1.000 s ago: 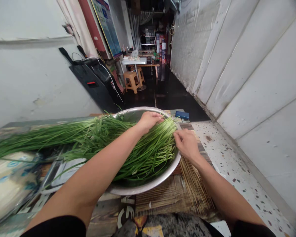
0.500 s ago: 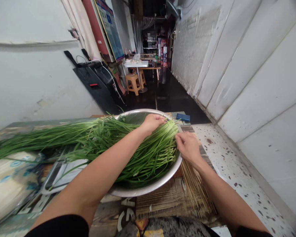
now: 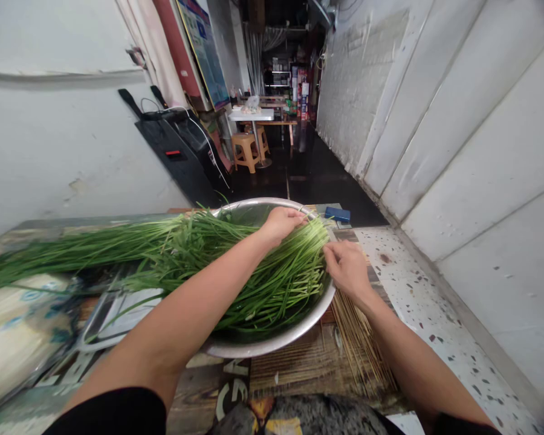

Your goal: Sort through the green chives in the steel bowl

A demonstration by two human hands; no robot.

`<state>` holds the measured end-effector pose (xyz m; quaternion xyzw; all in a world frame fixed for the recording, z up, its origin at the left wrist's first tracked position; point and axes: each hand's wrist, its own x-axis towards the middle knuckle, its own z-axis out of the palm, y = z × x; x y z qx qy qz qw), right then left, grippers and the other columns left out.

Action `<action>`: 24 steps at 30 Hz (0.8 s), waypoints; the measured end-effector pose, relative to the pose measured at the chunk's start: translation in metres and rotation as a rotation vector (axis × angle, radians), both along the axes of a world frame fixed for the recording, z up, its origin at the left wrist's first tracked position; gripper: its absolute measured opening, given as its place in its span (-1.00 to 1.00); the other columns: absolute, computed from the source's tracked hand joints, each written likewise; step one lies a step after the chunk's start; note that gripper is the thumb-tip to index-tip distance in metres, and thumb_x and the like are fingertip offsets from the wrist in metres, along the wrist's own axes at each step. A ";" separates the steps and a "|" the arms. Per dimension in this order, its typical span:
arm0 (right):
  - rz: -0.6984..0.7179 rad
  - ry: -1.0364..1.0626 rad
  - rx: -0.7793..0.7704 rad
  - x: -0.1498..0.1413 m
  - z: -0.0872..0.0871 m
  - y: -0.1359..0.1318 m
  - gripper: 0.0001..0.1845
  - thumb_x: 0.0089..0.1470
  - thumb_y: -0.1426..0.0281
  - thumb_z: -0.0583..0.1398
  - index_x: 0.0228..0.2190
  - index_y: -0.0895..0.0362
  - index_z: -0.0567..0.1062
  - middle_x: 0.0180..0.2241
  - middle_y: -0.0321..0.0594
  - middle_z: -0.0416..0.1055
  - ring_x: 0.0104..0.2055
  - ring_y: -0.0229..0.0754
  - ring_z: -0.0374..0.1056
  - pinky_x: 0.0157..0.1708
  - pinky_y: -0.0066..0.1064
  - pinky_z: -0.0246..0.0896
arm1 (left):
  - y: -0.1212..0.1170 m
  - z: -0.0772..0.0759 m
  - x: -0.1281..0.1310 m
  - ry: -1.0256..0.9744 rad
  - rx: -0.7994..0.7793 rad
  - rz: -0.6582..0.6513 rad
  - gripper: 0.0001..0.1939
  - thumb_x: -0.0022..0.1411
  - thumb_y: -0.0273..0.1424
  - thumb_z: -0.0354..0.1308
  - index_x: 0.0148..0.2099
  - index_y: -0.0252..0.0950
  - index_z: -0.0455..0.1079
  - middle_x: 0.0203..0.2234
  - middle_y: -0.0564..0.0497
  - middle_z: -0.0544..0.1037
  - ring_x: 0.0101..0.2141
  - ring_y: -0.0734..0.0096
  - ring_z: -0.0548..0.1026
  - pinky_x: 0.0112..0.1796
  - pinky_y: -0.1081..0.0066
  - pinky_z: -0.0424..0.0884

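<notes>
Long green garlic chives (image 3: 272, 272) fill a wide metal basin (image 3: 299, 335), their pale cut ends gathered on its right side. Over the far part of the basin, my left hand (image 3: 281, 225) is closed in a pinch on the chives close to those ends. At the right rim, beside the same ends, my right hand (image 3: 348, 267) has its fingers curled together; whatever they pinch is hidden. Thin bamboo skewers (image 3: 360, 338) lie on the table just below my right hand, to the right of the basin.
More chives trail left over the wooden table (image 3: 199, 393). A grey-white tray (image 3: 118, 320) and a plastic-wrapped pale bag (image 3: 25, 338) lie at left. Behind the basin's right side is a small blue box (image 3: 338, 214). Plastic stools (image 3: 245, 152) stand farther back.
</notes>
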<state>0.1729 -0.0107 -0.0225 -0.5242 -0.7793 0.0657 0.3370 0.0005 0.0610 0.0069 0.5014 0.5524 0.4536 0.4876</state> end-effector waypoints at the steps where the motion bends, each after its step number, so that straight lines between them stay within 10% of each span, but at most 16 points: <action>1: 0.002 0.000 0.001 0.000 0.000 0.000 -0.68 0.14 0.36 0.00 -0.53 0.13 0.47 -0.57 -0.22 0.38 -0.43 -0.21 0.22 -0.28 -0.40 0.01 | 0.000 0.000 0.000 -0.006 0.000 0.001 -0.91 0.02 -0.58 0.15 -0.41 -0.42 0.48 -0.51 -0.03 0.57 -0.48 0.53 0.45 -0.19 0.38 0.36; 24: -0.007 -0.015 0.037 -0.001 0.001 0.000 -0.68 0.12 0.39 0.01 -0.57 0.12 0.45 -0.62 -0.25 0.36 -0.46 -0.21 0.21 -0.28 -0.37 -0.01 | 0.002 -0.003 -0.001 0.053 0.021 -0.004 -0.94 0.01 -0.57 0.17 -0.41 -0.40 0.47 -0.53 0.00 0.55 -0.51 0.53 0.44 -0.29 0.44 0.36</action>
